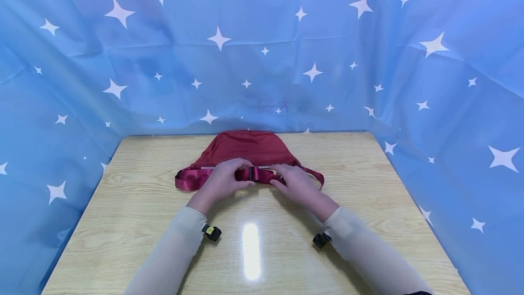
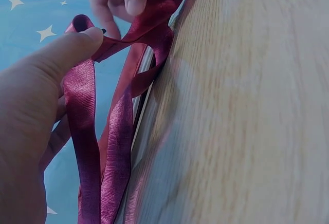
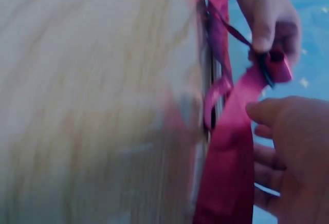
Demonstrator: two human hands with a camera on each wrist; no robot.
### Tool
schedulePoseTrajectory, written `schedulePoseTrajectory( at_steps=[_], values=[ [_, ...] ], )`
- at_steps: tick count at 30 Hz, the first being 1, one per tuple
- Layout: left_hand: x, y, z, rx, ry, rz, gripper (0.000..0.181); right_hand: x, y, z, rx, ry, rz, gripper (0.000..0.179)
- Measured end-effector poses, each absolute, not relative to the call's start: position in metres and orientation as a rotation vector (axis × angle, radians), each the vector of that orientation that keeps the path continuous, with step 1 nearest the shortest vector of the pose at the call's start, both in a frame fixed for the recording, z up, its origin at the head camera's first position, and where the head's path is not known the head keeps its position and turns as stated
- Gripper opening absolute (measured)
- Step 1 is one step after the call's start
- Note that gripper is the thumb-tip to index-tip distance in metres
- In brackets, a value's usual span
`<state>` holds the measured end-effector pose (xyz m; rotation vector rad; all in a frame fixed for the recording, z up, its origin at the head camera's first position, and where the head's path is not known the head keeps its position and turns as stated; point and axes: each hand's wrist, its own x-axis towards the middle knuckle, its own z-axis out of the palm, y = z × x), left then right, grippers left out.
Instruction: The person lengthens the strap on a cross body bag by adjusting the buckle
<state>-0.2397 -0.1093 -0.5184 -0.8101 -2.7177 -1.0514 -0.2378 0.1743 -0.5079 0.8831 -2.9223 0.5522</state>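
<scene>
A dark red waist bag (image 1: 247,147) lies at the far middle of the table, its shiny red strap (image 1: 194,180) running along the near side. My left hand (image 1: 224,179) pinches the strap beside a black slider buckle (image 3: 266,70), thumb on the near side and fingers behind. There the webbing makes a small loop through the slider. Just right of the buckle is my right hand (image 1: 296,183), its thumb (image 3: 262,112) at the strap's edge and its fingers loosely bent, apart from the thumb. In the left wrist view a doubled length of strap (image 2: 82,131) hangs below the left thumb.
The wooden table (image 1: 163,222) reaches back to a blue curtain (image 1: 262,58) with white stars, which also encloses both sides. A strap loop (image 1: 317,176) sticks out to the bag's right. Small black wrist cameras (image 1: 212,232) sit at both cuffs.
</scene>
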Motion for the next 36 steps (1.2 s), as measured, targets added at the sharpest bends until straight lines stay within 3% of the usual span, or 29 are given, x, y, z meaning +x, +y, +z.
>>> schedulePoseTrajectory(
  at_steps=[11, 36],
  values=[
    [-0.239, -0.110, -0.518, -0.786, -2.720, -1.092, 0.048, -0.233, 0.160, -0.519, 0.905, -2.727, 0.603, 0.034],
    [-0.236, -0.114, -0.514, -0.749, -2.747, -1.095, 0.047, -0.245, 0.198, -0.506, 0.995, -2.697, 0.609, 0.032]
  ],
)
